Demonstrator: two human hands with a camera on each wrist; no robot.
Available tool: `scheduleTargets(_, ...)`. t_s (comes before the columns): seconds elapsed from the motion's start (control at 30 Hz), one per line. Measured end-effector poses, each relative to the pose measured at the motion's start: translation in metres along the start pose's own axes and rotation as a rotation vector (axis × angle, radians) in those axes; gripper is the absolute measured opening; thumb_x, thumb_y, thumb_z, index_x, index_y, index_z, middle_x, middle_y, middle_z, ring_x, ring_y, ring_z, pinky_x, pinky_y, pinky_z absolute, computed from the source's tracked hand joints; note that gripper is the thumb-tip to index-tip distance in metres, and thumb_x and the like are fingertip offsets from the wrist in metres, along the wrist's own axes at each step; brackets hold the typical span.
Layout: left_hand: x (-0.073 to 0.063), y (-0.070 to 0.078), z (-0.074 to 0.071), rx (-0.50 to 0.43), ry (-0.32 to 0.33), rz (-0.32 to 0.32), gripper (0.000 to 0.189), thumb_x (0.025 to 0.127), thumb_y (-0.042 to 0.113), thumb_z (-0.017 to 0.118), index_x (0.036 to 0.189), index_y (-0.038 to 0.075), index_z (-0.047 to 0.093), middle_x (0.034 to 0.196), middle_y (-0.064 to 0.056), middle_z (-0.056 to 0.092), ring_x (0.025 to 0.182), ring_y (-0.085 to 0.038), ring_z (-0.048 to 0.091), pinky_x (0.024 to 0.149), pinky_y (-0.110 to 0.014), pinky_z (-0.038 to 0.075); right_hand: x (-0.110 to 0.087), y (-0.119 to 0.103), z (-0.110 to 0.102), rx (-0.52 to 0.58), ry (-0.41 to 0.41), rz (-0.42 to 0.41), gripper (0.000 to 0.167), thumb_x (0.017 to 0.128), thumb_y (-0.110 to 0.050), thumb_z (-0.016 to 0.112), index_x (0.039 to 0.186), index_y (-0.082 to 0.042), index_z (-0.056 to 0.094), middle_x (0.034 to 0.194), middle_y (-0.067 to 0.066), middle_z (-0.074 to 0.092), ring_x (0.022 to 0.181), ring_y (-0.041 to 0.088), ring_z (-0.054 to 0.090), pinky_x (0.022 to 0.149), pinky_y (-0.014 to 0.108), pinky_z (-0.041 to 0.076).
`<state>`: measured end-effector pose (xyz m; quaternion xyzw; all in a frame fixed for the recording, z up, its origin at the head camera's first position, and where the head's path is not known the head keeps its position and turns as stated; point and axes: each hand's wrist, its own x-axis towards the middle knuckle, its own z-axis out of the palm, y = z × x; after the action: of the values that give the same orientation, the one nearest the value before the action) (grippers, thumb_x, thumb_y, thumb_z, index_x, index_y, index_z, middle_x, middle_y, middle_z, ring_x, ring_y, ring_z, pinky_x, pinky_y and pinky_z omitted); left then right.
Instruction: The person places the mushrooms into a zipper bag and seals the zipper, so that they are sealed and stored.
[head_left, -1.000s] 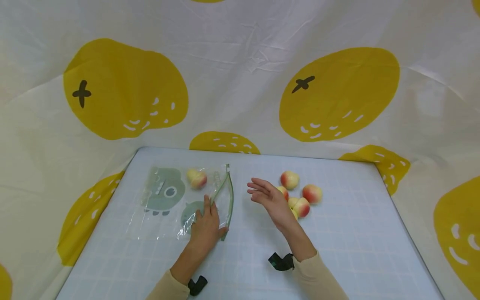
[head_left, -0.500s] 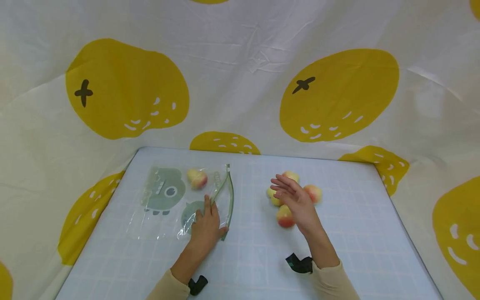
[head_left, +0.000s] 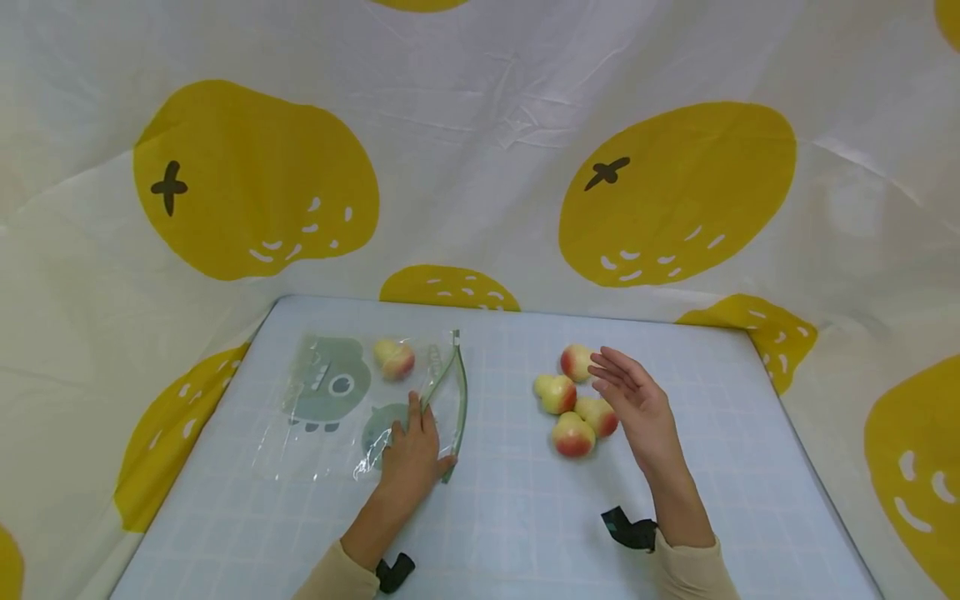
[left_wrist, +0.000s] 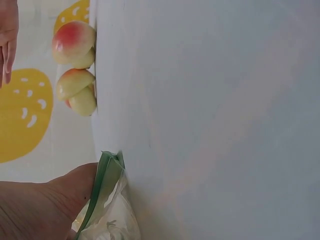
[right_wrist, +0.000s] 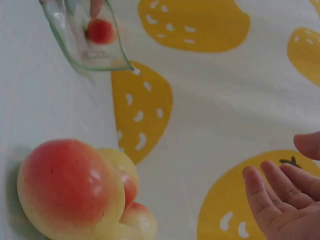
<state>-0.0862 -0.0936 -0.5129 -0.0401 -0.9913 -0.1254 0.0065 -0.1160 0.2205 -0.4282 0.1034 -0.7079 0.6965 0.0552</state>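
Backdrop (head_left: 487, 200): pale cloth, hung behind the work and down both sides, marked with big yellow fruit shapes (head_left: 675, 192)
Table (head_left: 510, 533): topped in a whitish blue, crossed by a faint check
Bag (head_left: 348, 417): laid flat on the left half of the table, its clear film printed with green creatures (head_left: 330, 367); at its right end the green zip strips (head_left: 465, 400) are parted, so that a slim mouth is left
Bagged fruit (head_left: 395, 360): one red-blushed yellow piece, seen through the film near the far edge and judged to be inside
Loose fruits (head_left: 573, 436): clustered to the right of the mouth, well apart from it; four are made out in the head view
Left hand (head_left: 408, 454): rested on the bag at its mouth, fingers spread and mostly straight, thumb set against a strip; no grip is shown
Right hand (head_left: 641, 408): raised just right of the cluster, fingers loosely extended, thumb apart, nothing held; whether another fruit is hidden behind it cannot be told
Bag filling: apparently the step in hand, begun but unfinished, with the bag steadied by the left hand
Fruit pick: probably called for next, one piece to be grasped by the right hand and passed between the strips; the mouth may need to be widened, lest the film be dragged along
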Motion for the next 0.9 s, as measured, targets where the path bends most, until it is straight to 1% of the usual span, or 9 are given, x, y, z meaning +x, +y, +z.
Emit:
scheduleTargets(0.1, -0.001, 0.0, 0.0, 0.013, 0.005, 0.006, 0.098, 0.075, 0.039, 0.088, 0.143, -0.013, 0.039, 0.155, -0.034, 0.026, 0.112, -0.056, 0.053, 0.072, -0.057, 0.056, 0.0, 0.003, -0.012, -0.046, 0.055, -0.019, 0.046, 0.101, -0.004, 0.059, 0.145, -0.003, 0.048, 0.14, 0.023, 0.053, 0.124, 0.023, 0.056, 0.098, 0.023, 0.046)
scheduleTargets(0.27, 0.0, 0.0, -0.001, 0.01, 0.012, 0.014, 0.097, 0.075, 0.038, 0.089, 0.142, -0.014, 0.04, 0.154, -0.034, 0.027, 0.111, -0.057, 0.054, 0.071, -0.057, 0.057, 0.004, 0.011, -0.031, -0.14, 0.189, -0.015, 0.045, 0.099, -0.004, 0.061, 0.143, -0.004, 0.052, 0.138, 0.021, 0.055, 0.121, 0.022, 0.057, 0.096, 0.019, 0.046)
scheduleTargets(0.4, 0.0, -0.001, -0.001, 0.007, 0.014, 0.01, 0.098, 0.075, 0.038, 0.089, 0.142, -0.014, 0.04, 0.154, -0.034, 0.028, 0.111, -0.056, 0.054, 0.071, -0.057, 0.057, 0.01, 0.024, -0.045, -0.218, 0.274, 0.04, 0.047, 0.098, -0.006, 0.064, 0.143, -0.007, 0.053, 0.138, 0.018, 0.057, 0.122, 0.022, 0.057, 0.094, 0.016, 0.045)
scheduleTargets(0.5, 0.0, -0.001, 0.0, 0.001, 0.013, 0.006, 0.098, 0.075, 0.038, 0.089, 0.142, -0.014, 0.04, 0.154, -0.034, 0.027, 0.111, -0.056, 0.054, 0.07, -0.057, 0.057, 0.014, 0.038, -0.053, -0.256, 0.312, 0.108, 0.049, 0.097, -0.008, 0.065, 0.144, -0.006, 0.052, 0.14, 0.016, 0.056, 0.124, 0.025, 0.054, 0.092, 0.013, 0.045)
scheduleTargets(0.57, 0.0, -0.001, 0.0, -0.006, 0.006, 0.0, 0.098, 0.075, 0.038, 0.089, 0.142, -0.014, 0.04, 0.154, -0.034, 0.027, 0.112, -0.057, 0.053, 0.07, -0.057, 0.056, 0.016, 0.048, -0.059, -0.277, 0.312, 0.17, 0.052, 0.097, -0.012, 0.067, 0.146, -0.005, 0.049, 0.143, 0.016, 0.052, 0.129, 0.028, 0.049, 0.093, 0.014, 0.044)
scheduleTargets(0.63, 0.0, -0.001, 0.0, -0.015, -0.007, -0.008, 0.098, 0.075, 0.037, 0.089, 0.142, -0.013, 0.039, 0.155, -0.034, 0.026, 0.114, -0.057, 0.052, 0.071, -0.058, 0.056, 0.018, 0.058, -0.065, -0.31, 0.294, 0.24, 0.058, 0.097, -0.017, 0.068, 0.148, -0.004, 0.045, 0.148, 0.016, 0.047, 0.134, 0.03, 0.044, 0.1, 0.022, 0.043)
scheduleTargets(0.73, 0.001, 0.0, 0.0, -0.017, -0.025, -0.017, 0.097, 0.076, 0.038, 0.088, 0.143, -0.013, 0.039, 0.156, -0.033, 0.024, 0.116, -0.058, 0.051, 0.072, -0.059, 0.055, 0.019, 0.069, -0.073, -0.357, 0.228, 0.336, 0.069, 0.097, -0.026, 0.069, 0.154, -0.006, 0.036, 0.156, 0.017, 0.036, 0.141, 0.036, 0.033, 0.111, 0.043, 0.036)
scheduleTargets(0.8, 0.001, 0.001, 0.0, -0.015, -0.032, -0.02, 0.098, 0.076, 0.038, 0.088, 0.143, -0.013, 0.038, 0.156, -0.033, 0.024, 0.117, -0.057, 0.051, 0.073, -0.059, 0.055, 0.019, 0.074, -0.075, -0.369, 0.187, 0.388, 0.076, 0.096, -0.031, 0.069, 0.157, -0.008, 0.03, 0.159, 0.017, 0.03, 0.144, 0.038, 0.026, 0.113, 0.055, 0.028)
scheduleTargets(0.9, 0.001, 0.001, 0.0, -0.02, -0.035, -0.024, 0.098, 0.076, 0.039, 0.088, 0.144, -0.013, 0.038, 0.156, -0.032, 0.024, 0.117, -0.057, 0.05, 0.073, -0.06, 0.055, 0.021, 0.079, -0.077, -0.372, 0.143, 0.437, 0.082, 0.095, -0.037, 0.069, 0.159, -0.009, 0.024, 0.162, 0.016, 0.024, 0.146, 0.039, 0.021, 0.114, 0.059, 0.023)
